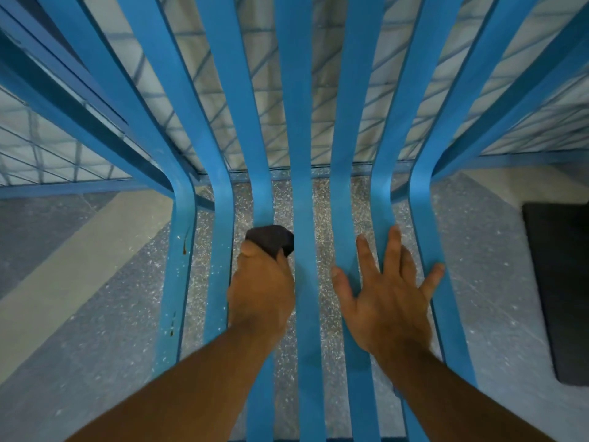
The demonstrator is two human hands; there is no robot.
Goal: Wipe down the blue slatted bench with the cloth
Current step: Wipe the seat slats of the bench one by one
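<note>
Head view, looking down the seat toward the backrest. Your left hand (261, 282) has its fingers curled round a dark cloth (271, 239), wadded into a lump. It is pressed on the third slat from the left, just short of the bend where the seat turns up. Your right hand (389, 301) lies flat with its fingers spread across the slats on the right, gripping nothing.

Handling, as a judgement:
- The cloth looks soft, light and matte, and should mould to a slat edge. Keep it bunched in the palm as now, or open it out to cover a full slat width.
- The blue slatted bench (296, 122) looks rigid, smooth-painted and probably slick. Its narrow flat strips have open gaps, so the cloth can slip through between them.
- The spread hand makes a good brace on two slats.

Surfaces:
- Brown drips (184, 247) mark the leftmost slat.
- Speckled floor (283, 205) shows through the gaps.
- A dark flat slab (561, 282) lies on the floor to the right; what it is I cannot tell.
</note>
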